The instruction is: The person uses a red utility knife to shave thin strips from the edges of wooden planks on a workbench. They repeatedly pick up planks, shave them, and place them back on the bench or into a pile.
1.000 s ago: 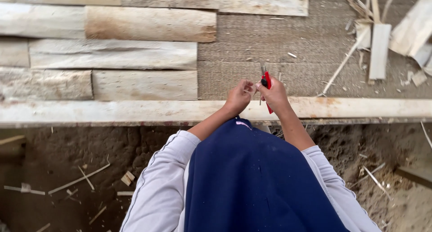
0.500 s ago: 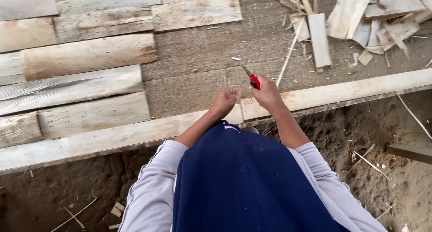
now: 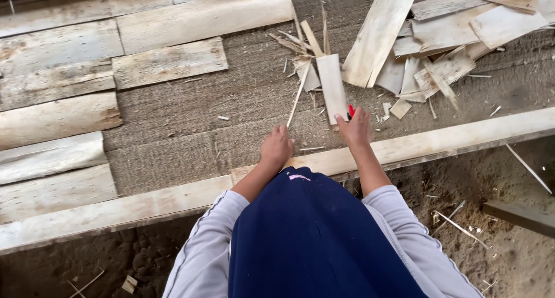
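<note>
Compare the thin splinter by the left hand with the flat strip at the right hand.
The thin splinter is stick-narrow; the flat strip is a broad rectangular slat. The splinter leans rightward going away; the strip runs nearly straight. The right hand touches the strip's near end; the left hand lies just short of the splinter. Both are pale wood.

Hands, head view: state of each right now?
Left hand: closed, nothing visible in it.
Right hand: closed on red tool, beside a wood strip.

Both arms reach forward, left hand [image 3: 276, 147] loosely curled, right hand [image 3: 355, 129] closed.
</note>
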